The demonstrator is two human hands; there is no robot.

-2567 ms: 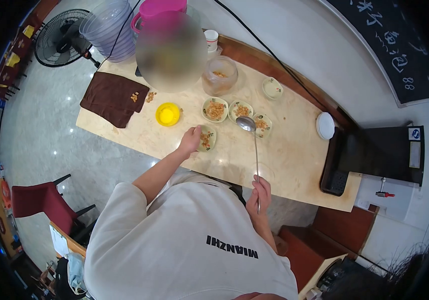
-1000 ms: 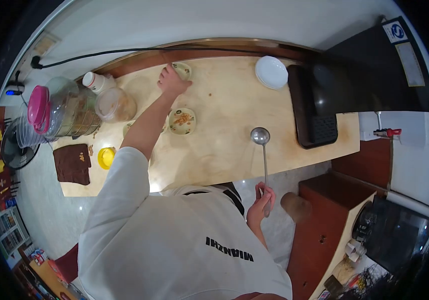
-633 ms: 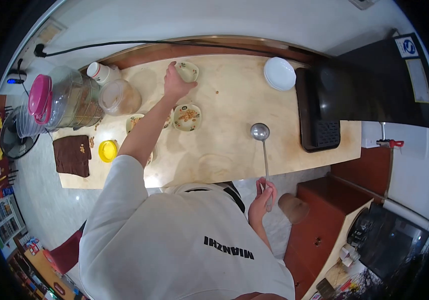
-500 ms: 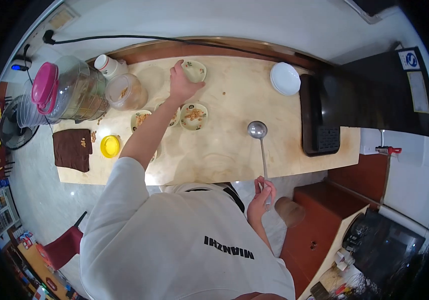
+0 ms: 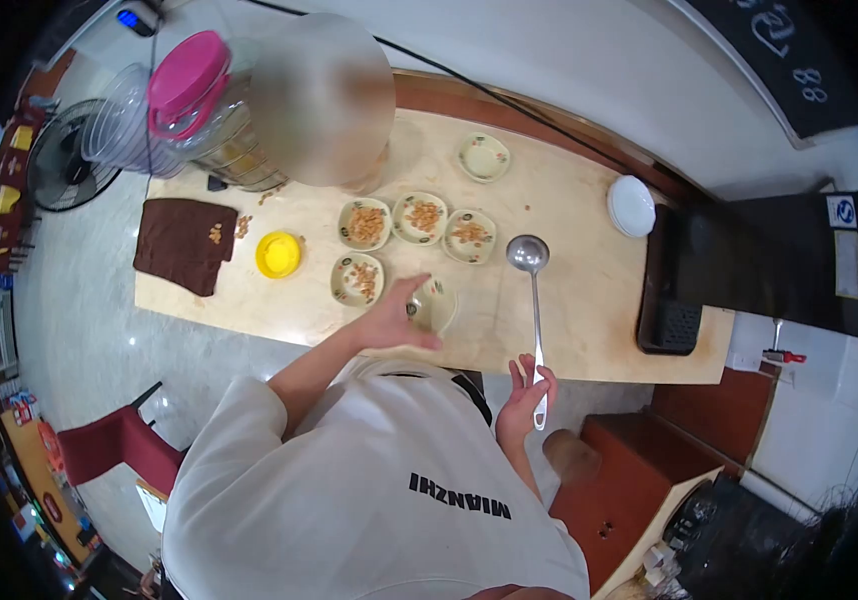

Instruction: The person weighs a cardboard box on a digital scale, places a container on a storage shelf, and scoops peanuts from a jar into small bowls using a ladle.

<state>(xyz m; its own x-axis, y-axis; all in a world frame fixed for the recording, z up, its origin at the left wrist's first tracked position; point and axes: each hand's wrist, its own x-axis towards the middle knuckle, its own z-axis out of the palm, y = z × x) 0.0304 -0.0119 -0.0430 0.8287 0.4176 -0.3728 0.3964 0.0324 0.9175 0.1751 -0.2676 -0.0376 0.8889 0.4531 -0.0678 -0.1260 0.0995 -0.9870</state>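
My left hand (image 5: pixel 394 322) is at the near side of a bare-looking bowl (image 5: pixel 435 304), its thumb and fingers spread apart around the bowl's left edge. To the left of it lies a bowl with some peanuts (image 5: pixel 357 279). Three more bowls of peanuts (image 5: pixel 365 225) (image 5: pixel 419 218) (image 5: pixel 469 236) form a row behind. My right hand (image 5: pixel 523 398) grips the handle of a metal ladle (image 5: pixel 528 254), whose round head is over the table, right of the bowls. A pale bowl (image 5: pixel 484 157) stands farther back.
A yellow lid or dish (image 5: pixel 279 255) and a brown cloth (image 5: pixel 185 245) with peanuts are on the left of the table (image 5: pixel 579 330). Behind stands a pink-lidded jar (image 5: pixel 189 72), beside a blurred patch. White plates (image 5: pixel 632 206) and a black tray (image 5: pixel 671 325) are at right.
My left hand has come back from the rear bowl to the near edge, where a bare-looking bowl now stands. My right hand still holds the ladle. The view has turned.
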